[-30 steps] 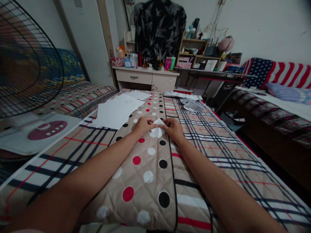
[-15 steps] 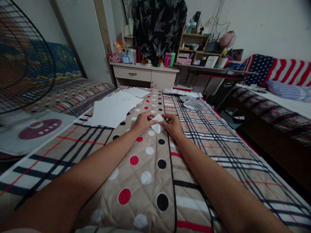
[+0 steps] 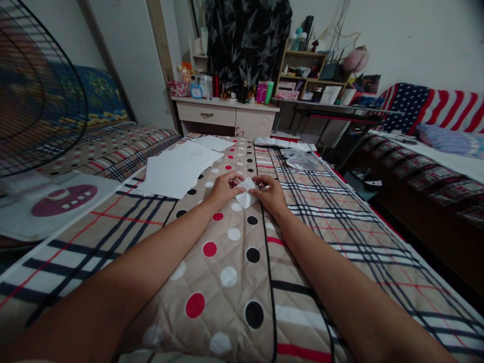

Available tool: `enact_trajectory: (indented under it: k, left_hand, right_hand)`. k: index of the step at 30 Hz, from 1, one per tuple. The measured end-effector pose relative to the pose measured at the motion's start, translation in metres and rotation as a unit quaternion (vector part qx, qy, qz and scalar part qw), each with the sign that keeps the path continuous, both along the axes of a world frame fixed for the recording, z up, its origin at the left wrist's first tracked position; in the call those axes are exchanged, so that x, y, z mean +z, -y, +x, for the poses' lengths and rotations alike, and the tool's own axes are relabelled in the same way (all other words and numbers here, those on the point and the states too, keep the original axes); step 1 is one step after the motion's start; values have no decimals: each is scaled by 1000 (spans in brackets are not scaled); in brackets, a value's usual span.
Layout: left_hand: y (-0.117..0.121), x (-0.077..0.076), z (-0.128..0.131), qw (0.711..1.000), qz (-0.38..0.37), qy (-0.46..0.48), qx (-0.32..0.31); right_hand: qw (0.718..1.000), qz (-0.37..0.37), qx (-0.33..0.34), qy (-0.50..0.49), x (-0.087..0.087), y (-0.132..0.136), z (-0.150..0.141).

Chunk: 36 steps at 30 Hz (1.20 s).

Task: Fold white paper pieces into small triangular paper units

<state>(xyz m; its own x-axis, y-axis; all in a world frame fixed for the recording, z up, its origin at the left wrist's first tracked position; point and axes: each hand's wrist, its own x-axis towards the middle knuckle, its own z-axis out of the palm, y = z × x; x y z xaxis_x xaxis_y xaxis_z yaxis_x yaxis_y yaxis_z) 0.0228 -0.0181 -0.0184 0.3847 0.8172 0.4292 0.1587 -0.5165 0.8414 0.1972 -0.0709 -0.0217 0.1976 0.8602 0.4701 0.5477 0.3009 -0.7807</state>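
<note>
Between my hands is a small folded piece of white paper (image 3: 247, 193), diamond-shaped from here, with a crease down its lower half and faint marks near the top. My left hand (image 3: 226, 188) pinches its left corner, thumb on top. On the opposite corner, my right hand (image 3: 271, 192) grips it with thumb and curled fingers. The fingertips under the paper are partly hidden. Both hands are low over the dotted part of the quilted bedspread (image 3: 234, 252).
Loose white sheets (image 3: 177, 169) lie left of my hands. Toward the far right edge are a long pale strip (image 3: 285, 144) and a fanned pile of clear packets (image 3: 302, 159). A fan (image 3: 41, 91) stands close on the left. A white dresser (image 3: 223, 118) closes off the far end.
Almost nothing differs. Both hands keep hold of the folded paper in the same spot, with only a slight shift of the fingers and of the camera view.
</note>
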Motion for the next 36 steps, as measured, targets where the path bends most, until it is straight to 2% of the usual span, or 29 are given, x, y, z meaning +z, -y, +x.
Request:
enact_trajectory:
  k: [7, 13, 16, 23, 25, 31, 36]
  left_hand:
    - [-2, -1, -3, 1000, -1, -22, 8]
    - [-2, -1, -5, 997, 30, -43, 50]
    - [-6, -3, -7, 997, 13, -74, 14]
    - [-18, 0, -22, 985, -14, -145, -90]
    - [-19, -1, -23, 984, -8, -159, -84]
    - [-19, -7, -16, 989, 22, -144, -11]
    - [-16, -6, -17, 990, 35, -138, -1]
  right_hand:
    - [999, 30, 33, 0, -1, -1, 0]
    - [998, -48, 18, 32, -1, -3, 5]
    - [997, -59, 25, 29, 1, -2, 9]
    - [991, -89, 98, 11, 1, -1, 14]
    - [991, -87, 101, 12, 0, -2, 14]
    - [993, -71, 90, 28, -3, -4, 12]
    - [994, -61, 83, 35, -8, -7, 13]
